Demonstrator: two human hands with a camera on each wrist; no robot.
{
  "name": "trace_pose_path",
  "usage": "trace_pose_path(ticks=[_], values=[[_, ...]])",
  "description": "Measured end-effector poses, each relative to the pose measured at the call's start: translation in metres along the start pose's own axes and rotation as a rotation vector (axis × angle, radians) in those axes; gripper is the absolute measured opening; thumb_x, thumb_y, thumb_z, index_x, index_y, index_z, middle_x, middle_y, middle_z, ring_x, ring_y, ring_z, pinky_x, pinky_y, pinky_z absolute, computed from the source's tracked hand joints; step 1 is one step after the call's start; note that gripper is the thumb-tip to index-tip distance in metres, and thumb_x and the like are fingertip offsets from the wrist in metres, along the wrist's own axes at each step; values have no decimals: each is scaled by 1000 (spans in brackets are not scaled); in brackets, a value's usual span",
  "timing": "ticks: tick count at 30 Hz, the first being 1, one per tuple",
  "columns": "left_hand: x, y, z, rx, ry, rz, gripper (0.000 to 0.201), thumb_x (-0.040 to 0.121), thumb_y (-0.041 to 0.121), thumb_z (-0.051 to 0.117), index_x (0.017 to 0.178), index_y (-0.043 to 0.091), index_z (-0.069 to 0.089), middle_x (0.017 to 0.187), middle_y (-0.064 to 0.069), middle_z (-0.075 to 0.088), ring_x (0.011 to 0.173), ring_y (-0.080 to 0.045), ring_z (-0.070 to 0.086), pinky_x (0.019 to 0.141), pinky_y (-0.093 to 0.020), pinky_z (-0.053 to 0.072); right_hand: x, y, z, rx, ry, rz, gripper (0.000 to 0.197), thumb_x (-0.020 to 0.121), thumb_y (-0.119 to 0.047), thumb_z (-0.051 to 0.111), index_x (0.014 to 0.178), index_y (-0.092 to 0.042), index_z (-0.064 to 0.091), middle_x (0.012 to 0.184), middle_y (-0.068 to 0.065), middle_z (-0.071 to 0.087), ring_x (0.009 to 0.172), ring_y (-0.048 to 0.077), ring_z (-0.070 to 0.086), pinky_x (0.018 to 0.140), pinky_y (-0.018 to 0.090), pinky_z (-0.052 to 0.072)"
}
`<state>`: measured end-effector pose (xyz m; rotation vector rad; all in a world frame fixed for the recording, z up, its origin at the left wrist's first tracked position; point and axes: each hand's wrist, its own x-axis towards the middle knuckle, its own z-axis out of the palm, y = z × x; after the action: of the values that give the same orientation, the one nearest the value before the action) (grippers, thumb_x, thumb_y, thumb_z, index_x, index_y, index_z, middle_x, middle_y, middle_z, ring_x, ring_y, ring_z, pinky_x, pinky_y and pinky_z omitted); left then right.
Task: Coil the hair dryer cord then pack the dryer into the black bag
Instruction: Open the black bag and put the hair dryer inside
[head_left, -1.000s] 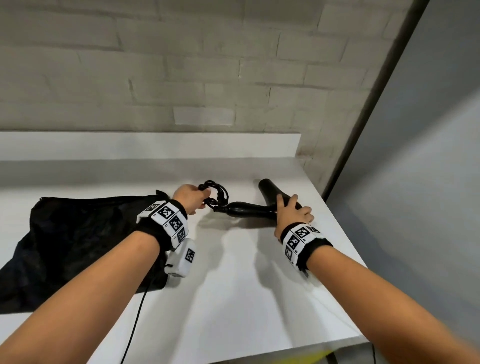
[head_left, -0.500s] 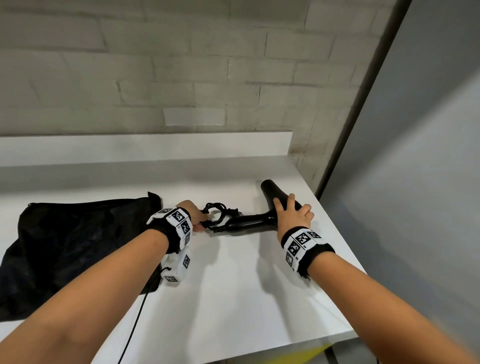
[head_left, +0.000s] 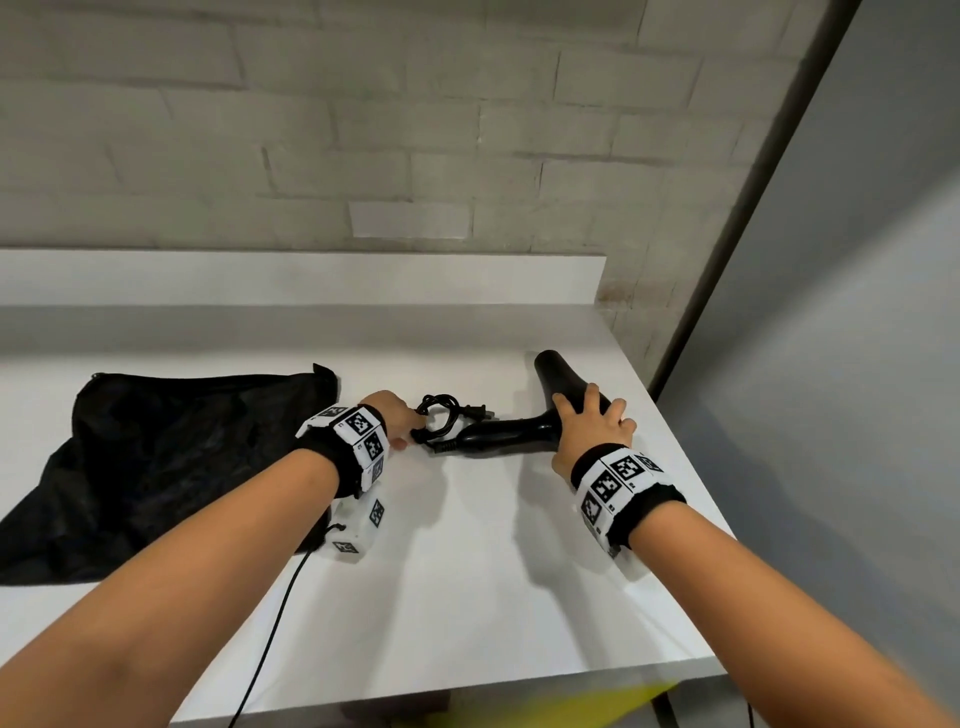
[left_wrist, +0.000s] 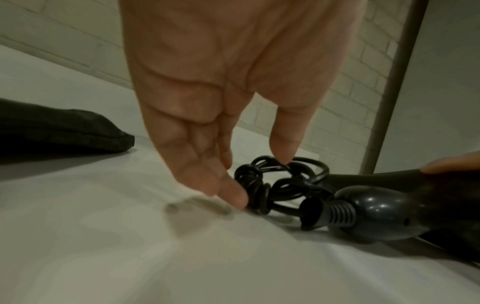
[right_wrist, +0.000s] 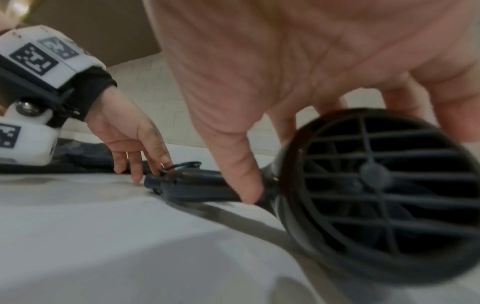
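The black hair dryer (head_left: 556, 382) lies on the white table (head_left: 467, 571), nozzle pointing away, rear grille (right_wrist: 376, 185) towards my right wrist. My right hand (head_left: 587, 431) grips its body, fingers over the barrel and thumb (right_wrist: 244, 174) down by the handle. The coiled cord (head_left: 439, 415) rests on the table at the handle's end (left_wrist: 376, 216), its plug (head_left: 478, 412) lying beside it. My left hand (head_left: 400, 421) reaches down to the coil (left_wrist: 280, 185) with straight fingers, thumb tip and a fingertip touching it. The black bag (head_left: 182, 457) lies flat to the left.
The table's right edge (head_left: 691, 467) runs just past the dryer, with a grey wall panel beyond it. A low white ledge and a brick wall close off the back. A thin black cable (head_left: 275, 623) hangs from my left wrist device over the front edge.
My left hand has brought the coiled cord down from the air onto the table and its fingers have straightened. The right hand stays on the dryer body.
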<state>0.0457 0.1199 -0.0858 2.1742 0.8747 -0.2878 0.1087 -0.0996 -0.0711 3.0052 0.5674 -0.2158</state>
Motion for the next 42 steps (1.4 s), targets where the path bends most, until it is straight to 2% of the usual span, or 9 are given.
trace_pose_path(ticks=[3, 7, 13, 16, 24, 33, 38, 40, 42], values=[[-17, 1, -6, 127, -23, 63, 34, 88, 28, 56, 113, 5, 56, 99, -5, 54, 71, -21, 57, 34, -13, 37, -8, -15, -9, 26, 59, -42, 64, 77, -20, 58, 135, -21, 31, 147, 15, 17, 129, 43, 20, 106, 52, 29], [-34, -9, -17, 357, -131, 144, 20, 88, 33, 53, 99, 17, 50, 79, -3, 54, 74, -21, 54, 37, -9, 34, -15, -46, -22, 179, 96, -194, 51, 83, -27, 55, 130, -18, 40, 141, 11, 31, 126, 36, 28, 104, 46, 33], [-47, -53, -58, 584, -173, 147, 43, 85, 44, 54, 120, 18, 56, 106, -4, 66, 83, -19, 61, 71, -23, 49, -11, -111, -36, 442, -111, -553, 37, 83, -22, 55, 119, -15, 53, 120, 9, 58, 101, 23, 56, 93, 36, 48], [-42, -80, -95, 788, -93, 120, 43, 89, 40, 48, 116, 9, 61, 119, -8, 64, 111, -24, 57, 94, -29, 45, 0, -152, -38, 383, -165, -602, 38, 85, -24, 55, 122, -16, 51, 122, 6, 58, 107, 23, 55, 95, 34, 46], [16, -150, -178, 759, 206, 34, 48, 80, 28, 60, 124, 12, 49, 129, -13, 48, 115, -32, 54, 95, -39, 46, 41, -243, -31, 340, -221, -619, 36, 85, -17, 57, 120, -13, 54, 125, 10, 57, 112, 25, 54, 95, 31, 42], [51, -181, -201, 760, 39, 28, 74, 72, 23, 75, 135, 11, 38, 132, -13, 53, 122, -29, 51, 99, -34, 41, 74, -297, -16, 106, -318, -579, 77, 77, -15, 68, 140, -25, 26, 142, 16, 30, 129, 35, 38, 107, 37, 33], [56, -187, -208, 677, 30, 167, 44, 82, 19, 64, 124, 13, 55, 125, -14, 56, 117, -29, 53, 96, -31, 41, 81, -302, -18, 45, -85, -535, 28, 79, -18, 62, 107, -20, 58, 115, 9, 61, 110, 31, 54, 94, 37, 41], [53, -187, -213, 596, 79, 189, 41, 86, 40, 56, 118, 15, 62, 128, -10, 49, 120, -27, 50, 103, -32, 38, 83, -298, -26, -20, 75, -491, 24, 85, -19, 53, 107, -17, 61, 116, 9, 61, 113, 29, 51, 94, 38, 39], [50, -184, -216, 573, 112, 115, 64, 89, 59, 33, 121, 11, 61, 139, -7, 38, 129, -26, 41, 111, -34, 29, 82, -293, -33, 17, 184, -419, 30, 87, -17, 47, 112, -10, 61, 127, 12, 50, 118, 31, 43, 93, 40, 39]])
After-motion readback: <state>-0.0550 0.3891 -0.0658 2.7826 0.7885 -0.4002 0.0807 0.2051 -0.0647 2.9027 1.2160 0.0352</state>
